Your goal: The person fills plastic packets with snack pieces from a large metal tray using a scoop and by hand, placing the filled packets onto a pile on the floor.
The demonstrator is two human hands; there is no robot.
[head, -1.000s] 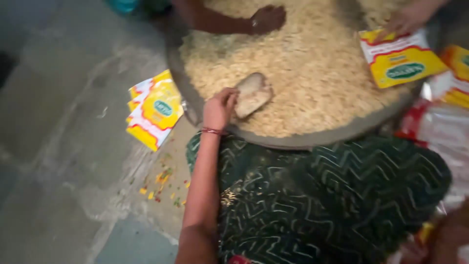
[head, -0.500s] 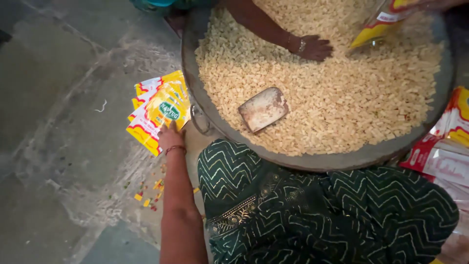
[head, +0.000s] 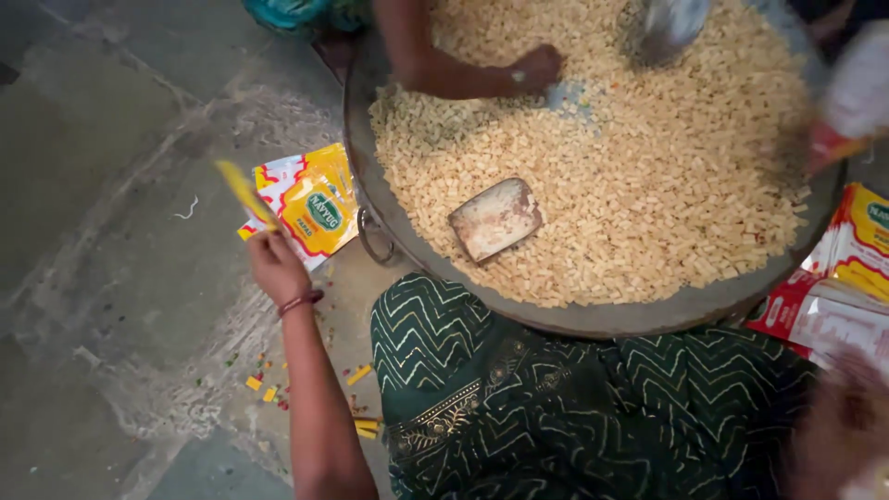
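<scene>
The left hand (head: 275, 264) is out over the stone floor (head: 111, 278), well left of the big round metal pan (head: 593, 319), and it pinches 1 yellow packet (head: 243, 193) by its lower end. The packet sticks up and away from the fingers, tilted, blurred along its length. A dark red bangle (head: 301, 301) sits on that wrist. Just beside the hand, on the floor against the pan's side, lies a small stack of yellow-and-red packets (head: 310, 202), flat and fanned a little. The raised packet is above the stack's left edge; whether it touches the stack, I cannot tell.

The right hand (head: 838, 431) is down at the lower right corner, a blur over the green patterned cloth (head: 574, 407), and I cannot tell whether it is clenched or loose.

The pan is heaped with pale, short snack pieces (head: 648, 194). A flat metal scoop (head: 495, 218) lies on top of them near the front rim. Another person's hand (head: 532, 69) digs into the pieces at the far side. More packets (head: 847, 278), red, white and yellow, lie at the right of the pan. Yellow crumbs (head: 356, 375) are scattered on the floor beneath the forearm.
</scene>
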